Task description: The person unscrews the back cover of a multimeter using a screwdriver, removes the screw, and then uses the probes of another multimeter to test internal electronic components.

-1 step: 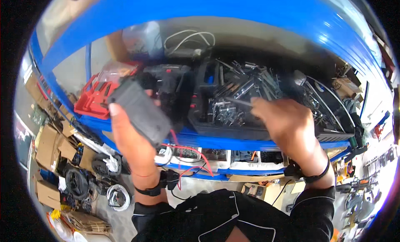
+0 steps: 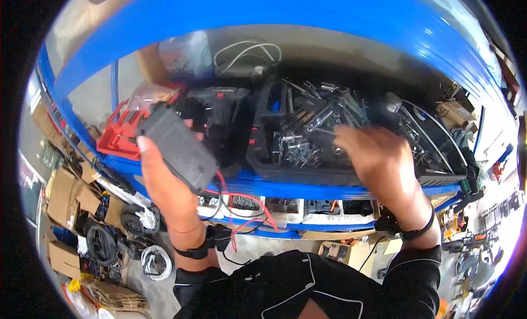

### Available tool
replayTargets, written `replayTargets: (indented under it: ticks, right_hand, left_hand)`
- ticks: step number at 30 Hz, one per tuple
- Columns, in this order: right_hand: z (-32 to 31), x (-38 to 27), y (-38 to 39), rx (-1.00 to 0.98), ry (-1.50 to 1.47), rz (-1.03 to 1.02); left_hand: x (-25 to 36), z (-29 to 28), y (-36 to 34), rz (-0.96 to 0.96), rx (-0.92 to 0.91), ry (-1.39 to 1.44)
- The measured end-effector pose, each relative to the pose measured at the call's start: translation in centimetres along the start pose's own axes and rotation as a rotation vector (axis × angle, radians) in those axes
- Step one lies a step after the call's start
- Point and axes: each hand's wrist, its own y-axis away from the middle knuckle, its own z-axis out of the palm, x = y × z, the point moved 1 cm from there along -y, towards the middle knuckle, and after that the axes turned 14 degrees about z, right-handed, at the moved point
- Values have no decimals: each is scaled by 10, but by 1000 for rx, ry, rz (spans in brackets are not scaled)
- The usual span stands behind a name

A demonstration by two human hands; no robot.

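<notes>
- Evidently the left hand [image 2: 173, 179] was clamped on a dark grey boxy device [image 2: 178, 149], the thumb along one side and fingertips showing past the other; both were left of the black tray [image 2: 296, 174] and raised above its level.
- A red wire [image 2: 222, 183] came from the device's near end and looped down in front of the black tray's left part, with dark wires beside it.
- The right hand [image 2: 379, 160] was over the right part of the black tray, its grip closed, fingers together on a thin metal tool [image 2: 324, 132] that pointed leftward over the contents; blur hid the tool's exact kind.
- Inside the black tray lay a jumble of loose metal tools [image 2: 337, 102], with small shiny metal pieces [image 2: 296, 149] toward its near left part.
- Just left of the black tray sat a dark power tool [image 2: 219, 94] with red marks, and farther left a red tray [image 2: 118, 140].
- The black tray rested on a blue shelf [image 2: 258, 188]; white bins [image 2: 285, 210] of small parts stood below and in front of it.
- Behind the black tray, to its left, a white cable [image 2: 247, 51] curled.
</notes>
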Motion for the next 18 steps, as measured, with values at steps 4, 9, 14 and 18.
replayTargets:
  ticks: [4, 9, 14, 18]
  right_hand:
    - [8, 13, -6, -119, 60, 40]
    - [14, 15, -16, -171, -37, 2]
    - [6, 11, -23, -388, -166, 146]
    - [6, 0, -17, -179, -178, 325]
  left_hand:
    - [-7, -20, -31, -50, -22, 11]
    - [-13, -60, -68, -7, -30, 14]
    - [-21, -92, -98, 70, -17, -9]
    - [-27, -118, -107, 105, 74, 11]
